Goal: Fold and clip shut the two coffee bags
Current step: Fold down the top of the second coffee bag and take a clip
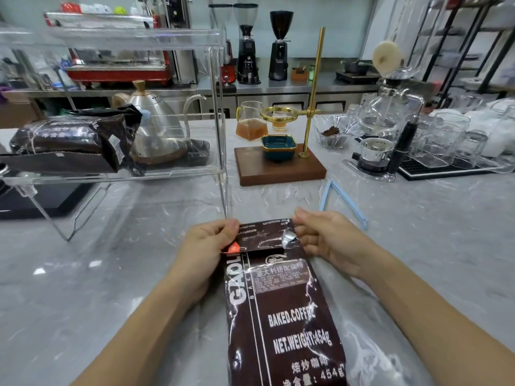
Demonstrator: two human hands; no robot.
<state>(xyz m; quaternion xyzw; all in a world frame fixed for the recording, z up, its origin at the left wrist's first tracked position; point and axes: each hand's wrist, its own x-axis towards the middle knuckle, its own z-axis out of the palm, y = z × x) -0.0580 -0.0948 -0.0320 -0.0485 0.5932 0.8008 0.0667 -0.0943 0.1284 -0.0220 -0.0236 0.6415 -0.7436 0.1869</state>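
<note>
Two hands meet at the far end of the coffee bag (281, 307), which lies flat on the worktop (111, 274) in the lower centre of the frame, its long axis running from the bottom edge up and away from the person. Its top flap is already turned down once toward the body of the bag, and the fold line runs across, left to right, between the hands. The left hand (207, 243) pinches the left corner of the flap and the right hand (323, 238) pinches the right corner, fingers curled onto the foil, forearms coming in from the lower corners to converge on the bag. The blue clip (344, 203) lies open on the worktop just beyond and to the right of the right hand, so that hand is plainly the nearer one to fetch it. A second coffee bag (67, 140) rests on the clear shelf (167, 174) at mid-left, well apart from both hands; whether it is already clipped I cannot tell.
</note>
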